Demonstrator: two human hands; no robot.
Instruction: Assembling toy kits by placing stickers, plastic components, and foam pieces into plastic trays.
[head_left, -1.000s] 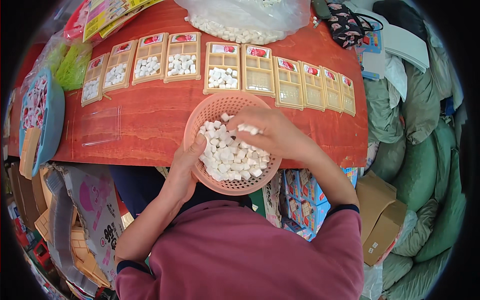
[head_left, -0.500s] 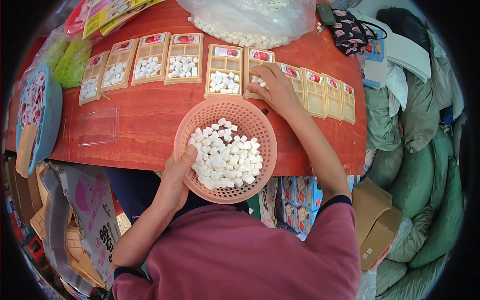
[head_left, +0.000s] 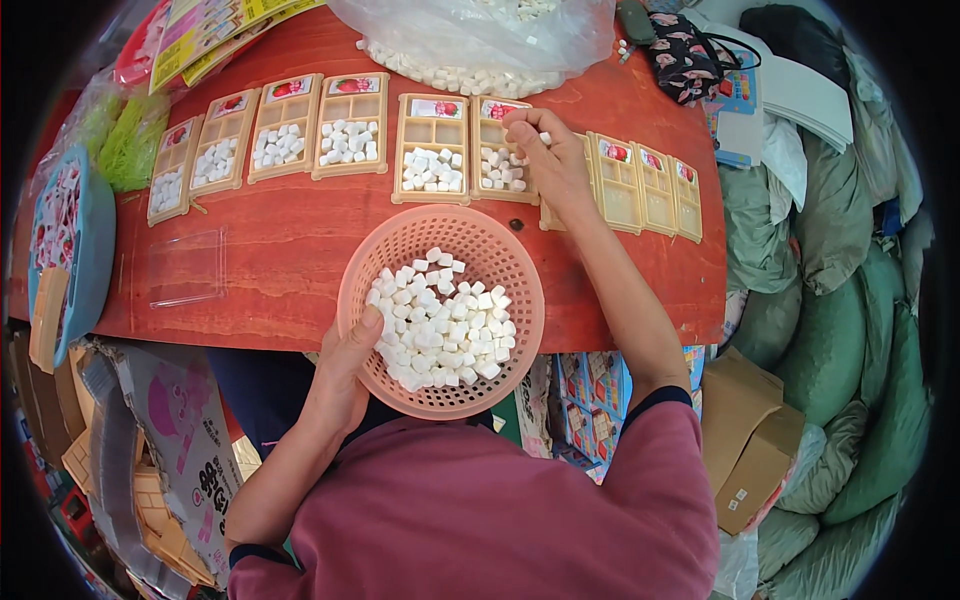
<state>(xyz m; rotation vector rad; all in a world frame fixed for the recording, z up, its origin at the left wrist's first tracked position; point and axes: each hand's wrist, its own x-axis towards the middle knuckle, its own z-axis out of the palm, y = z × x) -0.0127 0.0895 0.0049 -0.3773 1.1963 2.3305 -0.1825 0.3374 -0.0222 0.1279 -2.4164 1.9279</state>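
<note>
My left hand (head_left: 346,365) grips the left rim of a round pink plastic basket (head_left: 530,300), thumb inside. Small white marshmallows (head_left: 445,330) lie heaped in it. Above the right half of a beige compartment tray (head_left: 484,138) my right hand (head_left: 556,165) is curled, with a white marshmallow (head_left: 545,138) showing at its fingers. That tray's large lower compartment holds white pieces, as does the beige tray (head_left: 433,130) left of it. My right hand partly covers a tray to the right; the further trays (head_left: 620,190) there hold no marshmallows.
Several filled trays (head_left: 350,110) stand in a row at left on the red table (head_left: 290,225). A clear plastic lid (head_left: 188,268) lies below them. At the far side sits a large clear bag (head_left: 480,45) of marshmallows. A blue basket (head_left: 95,240) of small packets stands at the left edge.
My right hand has lifted and shifted right from the tray, uncovering the white pieces in its lower compartment. My left hand still holds the basket. The whole view has shifted slightly.
</note>
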